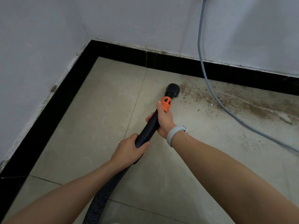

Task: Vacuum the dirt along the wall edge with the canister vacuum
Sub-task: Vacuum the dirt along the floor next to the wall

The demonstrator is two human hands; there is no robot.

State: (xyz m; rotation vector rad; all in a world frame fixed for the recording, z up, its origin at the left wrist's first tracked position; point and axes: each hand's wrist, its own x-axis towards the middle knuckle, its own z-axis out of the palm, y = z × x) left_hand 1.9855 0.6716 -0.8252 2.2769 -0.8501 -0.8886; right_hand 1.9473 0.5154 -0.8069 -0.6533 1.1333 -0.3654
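Vacuum wand (148, 126), one smooth black tube, sits clamped in both hands: right hand (164, 121) wraps it by the orange collar (166, 103), left hand (129, 150) grips lower, where one ribbed hose (105, 193) begins. Its round nozzle (172, 90) rests on beige tile at the edge of gritty brown dirt (234, 101) beside the glossy black baseboard (161, 59). One grey cable (204, 68) crosses the dirt.

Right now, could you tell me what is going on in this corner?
A person is vacuuming. Both hands grip the black vacuum wand: the left hand low by the ribbed hose, the right hand higher, by the orange collar. The nozzle sits at the left end of the brown dirt along the wall.
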